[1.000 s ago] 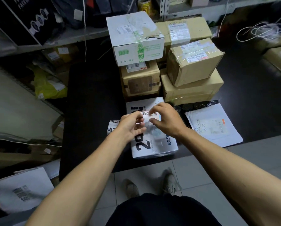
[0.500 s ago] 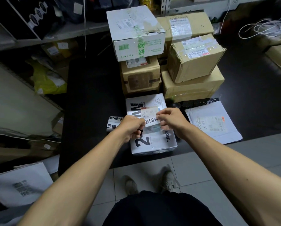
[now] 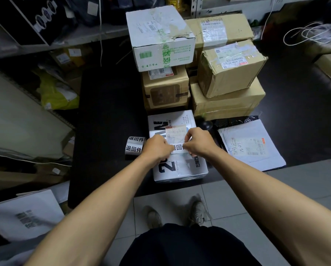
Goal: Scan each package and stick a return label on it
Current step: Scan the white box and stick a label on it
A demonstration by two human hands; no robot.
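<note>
A white package with bold black print lies on the black table in front of me. A white return label with black characters sits on its top, just below the package's shipping label. My left hand pinches the return label's left end and my right hand pinches its right end. Both hands rest low on the package. A roll of the same return labels lies left of the package.
Stacked cartons stand behind: a white box on a brown one, and brown boxes to the right. A white mailer lies right of the package, another lower left. Shelving lines the left.
The label, first held up between both hands above the package, has come down onto its top. Both hands have lowered with it and moved slightly apart.
</note>
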